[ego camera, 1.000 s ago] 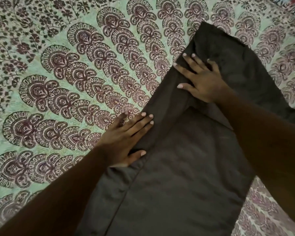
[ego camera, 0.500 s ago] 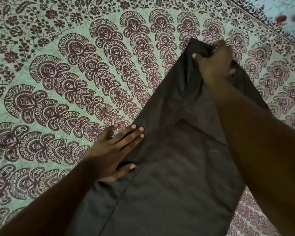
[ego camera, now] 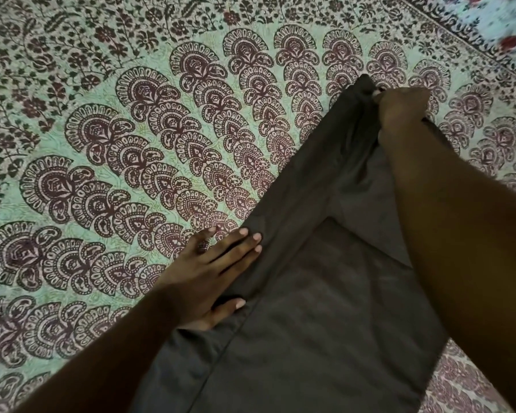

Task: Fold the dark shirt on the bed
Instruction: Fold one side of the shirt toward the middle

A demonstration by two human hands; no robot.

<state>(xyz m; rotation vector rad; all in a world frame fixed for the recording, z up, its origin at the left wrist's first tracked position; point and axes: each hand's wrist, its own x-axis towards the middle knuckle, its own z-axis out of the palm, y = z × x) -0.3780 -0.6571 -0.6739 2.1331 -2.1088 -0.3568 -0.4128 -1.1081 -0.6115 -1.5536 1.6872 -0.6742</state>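
Observation:
The dark shirt (ego camera: 310, 323) lies on the bed as a long strip running from the near edge up to the right, with a sleeve or side panel folded in along its left edge. My left hand (ego camera: 212, 272) rests flat on that left edge, fingers together and stretched out, half on the cloth and half on the bedspread. My right hand (ego camera: 399, 111) is closed on the far end of the shirt and pinches the cloth, which is bunched and slightly raised there. My right forearm covers the shirt's right side.
The bed is covered with a pale green bedspread (ego camera: 131, 144) printed with dark red paisley fans and a floral border. A second light cloth with red flowers (ego camera: 501, 28) shows at the far right corner.
My right hand left the flat middle of the shirt, reached to its far end and gripped the cloth there. My left hand stayed pressed on the left edge.

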